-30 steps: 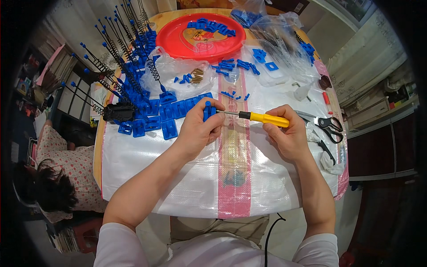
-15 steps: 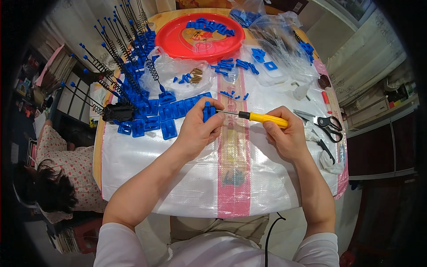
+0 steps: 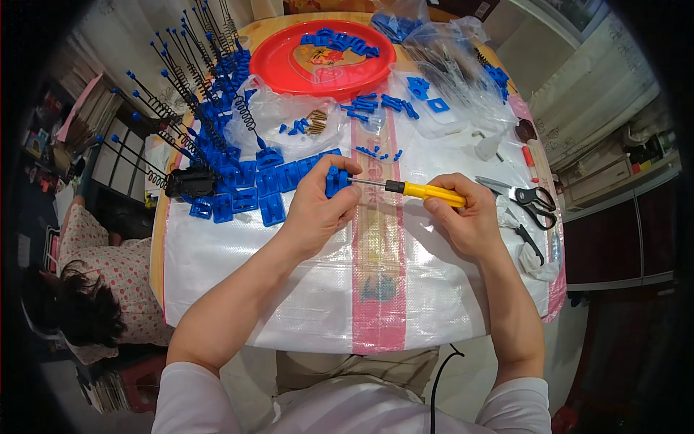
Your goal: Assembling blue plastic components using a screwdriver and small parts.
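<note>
A small blue plastic part (image 3: 333, 181) is gripped between the thumb and fingers of my left hand (image 3: 319, 206), above the middle of the table. My right hand (image 3: 460, 215) is closed around the yellow handle of a screwdriver (image 3: 426, 192). Its thin shaft points left, and the tip meets the blue part, though the exact contact is hidden. Left of my left hand lie rows of blue plastic bases (image 3: 272, 208). Small blue pegs (image 3: 376, 152) and longer blue pieces (image 3: 394, 103) lie beyond my hands.
Blue bases with upright black springs (image 3: 206, 137) crowd the left. A red tray (image 3: 267, 83) with blue parts stands at the back. Brass-coloured pins (image 3: 316, 122) lie on clear plastic. Black-handled scissors (image 3: 536, 202) and a red tool (image 3: 530, 158) lie right. A person (image 3: 116, 289) is at left.
Both hands, the blue part and the screwdriver have shifted very slightly left. Both grips look the same.
</note>
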A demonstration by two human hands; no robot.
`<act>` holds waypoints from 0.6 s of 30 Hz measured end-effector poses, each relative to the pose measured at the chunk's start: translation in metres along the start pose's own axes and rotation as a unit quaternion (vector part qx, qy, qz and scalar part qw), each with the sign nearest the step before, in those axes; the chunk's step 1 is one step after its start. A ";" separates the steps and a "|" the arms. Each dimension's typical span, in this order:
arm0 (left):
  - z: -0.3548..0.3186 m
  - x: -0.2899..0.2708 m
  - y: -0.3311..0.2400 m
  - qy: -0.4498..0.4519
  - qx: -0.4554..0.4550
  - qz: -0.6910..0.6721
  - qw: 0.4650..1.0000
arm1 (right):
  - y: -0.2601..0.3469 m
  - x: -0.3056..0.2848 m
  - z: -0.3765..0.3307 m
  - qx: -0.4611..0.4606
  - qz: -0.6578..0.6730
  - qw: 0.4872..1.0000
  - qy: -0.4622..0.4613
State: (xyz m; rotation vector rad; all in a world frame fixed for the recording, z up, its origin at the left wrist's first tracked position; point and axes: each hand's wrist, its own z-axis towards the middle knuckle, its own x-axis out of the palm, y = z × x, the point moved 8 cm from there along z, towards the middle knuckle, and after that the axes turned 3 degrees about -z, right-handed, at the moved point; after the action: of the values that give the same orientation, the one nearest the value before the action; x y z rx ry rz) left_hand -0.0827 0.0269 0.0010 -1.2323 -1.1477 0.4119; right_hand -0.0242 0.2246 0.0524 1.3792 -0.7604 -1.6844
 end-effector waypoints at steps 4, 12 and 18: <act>0.000 0.003 0.000 0.010 -0.008 0.010 1.000 | 0.005 -0.005 -0.001 -0.019 -0.031 0.999 -0.016; 0.001 0.001 0.005 0.006 -0.012 0.000 1.000 | 0.034 -0.006 -0.003 -0.155 -0.181 0.971 -0.022; 0.000 0.000 0.006 0.011 -0.015 0.014 1.000 | 0.024 -0.001 -0.004 -0.118 -0.120 0.986 -0.010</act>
State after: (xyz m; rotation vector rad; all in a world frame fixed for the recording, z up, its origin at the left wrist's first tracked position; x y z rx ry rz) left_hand -0.0806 0.0290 -0.0047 -1.2779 -1.1229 0.4029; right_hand -0.0153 0.2137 0.0718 1.3273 -0.4001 -1.9090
